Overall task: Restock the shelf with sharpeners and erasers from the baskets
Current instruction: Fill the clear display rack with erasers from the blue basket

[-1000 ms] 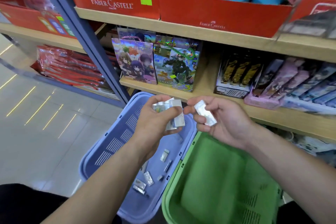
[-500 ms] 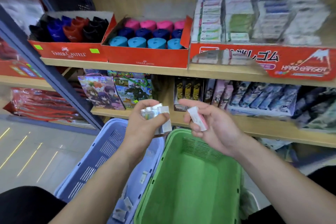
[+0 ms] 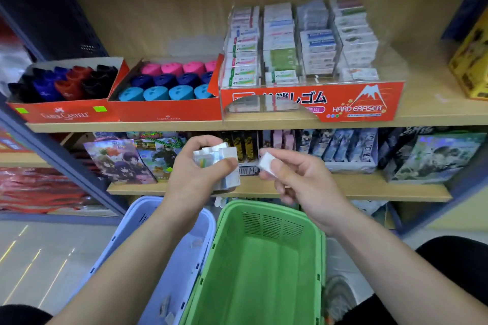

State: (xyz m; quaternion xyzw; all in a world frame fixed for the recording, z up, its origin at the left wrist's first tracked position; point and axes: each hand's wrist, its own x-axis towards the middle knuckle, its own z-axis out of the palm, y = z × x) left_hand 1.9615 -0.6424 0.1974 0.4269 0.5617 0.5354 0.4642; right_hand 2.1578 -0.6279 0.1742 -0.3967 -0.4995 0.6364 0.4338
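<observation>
View tilted up, left hand (image 3: 195, 182) gripping eraser stack (image 3: 220, 157), right hand (image 3: 303, 187) pinching eraser (image 3: 266, 162), blue basket (image 3: 124, 232) holding erasers (image 3: 164, 307)

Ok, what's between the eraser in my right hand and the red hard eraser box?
Head view: no object sits between the eraser and the box; behind that stretch show only lower-shelf packs and the upper shelf's wooden edge.

The upper shelf board (image 3: 435, 105) carries three red boxes touching along its front edge: a Faber-Castell box of dark sharpeners (image 3: 63, 113) at the left, a Faber-Castell box of pink and blue sharpeners (image 3: 169, 111), then a Hard Eraser display box (image 3: 351, 107) stacked with erasers. A yellow box (image 3: 470, 71) stands at the right end.
</observation>
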